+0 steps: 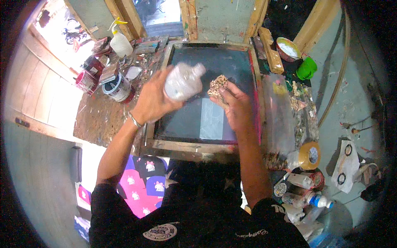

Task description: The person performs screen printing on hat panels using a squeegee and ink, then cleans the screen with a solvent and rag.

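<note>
My left hand [155, 99] is closed round a clear plastic bottle [182, 82], blurred by motion and tilted with its neck toward the upper right. Pinched in the fingers of my right hand [236, 103] is a crumpled, dark-spotted beige cloth [218, 86], just right of the bottle's neck and apart from it. Both hands are above a wood-framed screen [182, 145] with dark mesh. A pale, see-through rectangle [211, 120] shows on the mesh below the cloth.
Left of the frame stand a paint bucket [117, 89] and a spray bottle [121, 44] with a yellow nozzle. On the right are a bowl [288, 48], a green cup [306, 68] and a tape roll [309, 155]. Several bottles [316, 200] lie lower right. Printed fabric pieces [138, 186] show lower left.
</note>
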The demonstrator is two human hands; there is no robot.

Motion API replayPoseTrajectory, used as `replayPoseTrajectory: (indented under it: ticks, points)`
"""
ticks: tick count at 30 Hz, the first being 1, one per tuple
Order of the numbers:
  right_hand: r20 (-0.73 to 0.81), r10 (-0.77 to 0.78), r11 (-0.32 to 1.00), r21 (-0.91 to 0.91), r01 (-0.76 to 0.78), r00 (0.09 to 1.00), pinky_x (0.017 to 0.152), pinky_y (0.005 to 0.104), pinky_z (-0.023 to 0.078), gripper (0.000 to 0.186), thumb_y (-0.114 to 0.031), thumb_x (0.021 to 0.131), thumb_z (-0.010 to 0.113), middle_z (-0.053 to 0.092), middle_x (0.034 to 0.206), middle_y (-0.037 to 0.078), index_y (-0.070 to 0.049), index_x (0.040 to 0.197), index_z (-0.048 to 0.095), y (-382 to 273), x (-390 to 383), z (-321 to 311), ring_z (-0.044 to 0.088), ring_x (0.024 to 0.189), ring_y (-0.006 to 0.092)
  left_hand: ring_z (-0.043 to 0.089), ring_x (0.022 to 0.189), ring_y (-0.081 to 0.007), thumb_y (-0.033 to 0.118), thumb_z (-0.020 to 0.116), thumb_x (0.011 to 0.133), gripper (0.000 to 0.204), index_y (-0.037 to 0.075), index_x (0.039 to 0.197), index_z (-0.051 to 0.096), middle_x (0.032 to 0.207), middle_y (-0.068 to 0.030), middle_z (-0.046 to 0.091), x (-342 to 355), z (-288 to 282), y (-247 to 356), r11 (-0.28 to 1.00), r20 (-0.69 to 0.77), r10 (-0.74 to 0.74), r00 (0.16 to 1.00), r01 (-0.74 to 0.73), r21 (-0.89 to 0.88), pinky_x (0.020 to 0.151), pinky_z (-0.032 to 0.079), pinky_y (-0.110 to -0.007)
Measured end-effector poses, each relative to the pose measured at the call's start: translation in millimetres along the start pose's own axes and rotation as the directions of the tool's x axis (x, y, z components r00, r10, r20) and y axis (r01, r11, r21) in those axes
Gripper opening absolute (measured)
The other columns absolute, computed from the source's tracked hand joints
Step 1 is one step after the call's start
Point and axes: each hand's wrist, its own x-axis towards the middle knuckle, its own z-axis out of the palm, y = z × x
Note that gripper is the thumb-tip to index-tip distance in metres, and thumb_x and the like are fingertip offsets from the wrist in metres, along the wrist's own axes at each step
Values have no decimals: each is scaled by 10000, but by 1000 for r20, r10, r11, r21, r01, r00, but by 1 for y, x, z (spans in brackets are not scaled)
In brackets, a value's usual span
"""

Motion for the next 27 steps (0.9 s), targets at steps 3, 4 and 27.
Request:
replayPoseTrajectory:
  ticks: [3,4,27]
  points:
    - [45,38,999,19,-39,998,892,384,598,330,-48,956,583,667,1122,147,76,1261,578,11,-17,2,682,978,232,601,1059,-432,267,814,601,914,53,1409,443,1157,-242,578,-27,-5,31,994,138,-106,985,100,53,925,497,-475]
    - [43,42,999,19,-43,998,892,384,598,330,-48,956,583,667,1122,147,76,1261,578,14,-23,0,682,978,232,601,1059,-432,267,814,601,914,53,1409,443,1157,-242,578,-33,-6,35,993,140,-109,984,103,52,925,497,-475]
    - [55,154,972,169,-161,986,951,415,572,363,42,943,569,639,1142,159,132,1293,535,71,-64,-17,672,983,250,569,1134,-416,262,842,595,918,126,1420,464,1283,-243,521,-49,-11,42,912,428,-55,902,-129,390,979,450,-473]
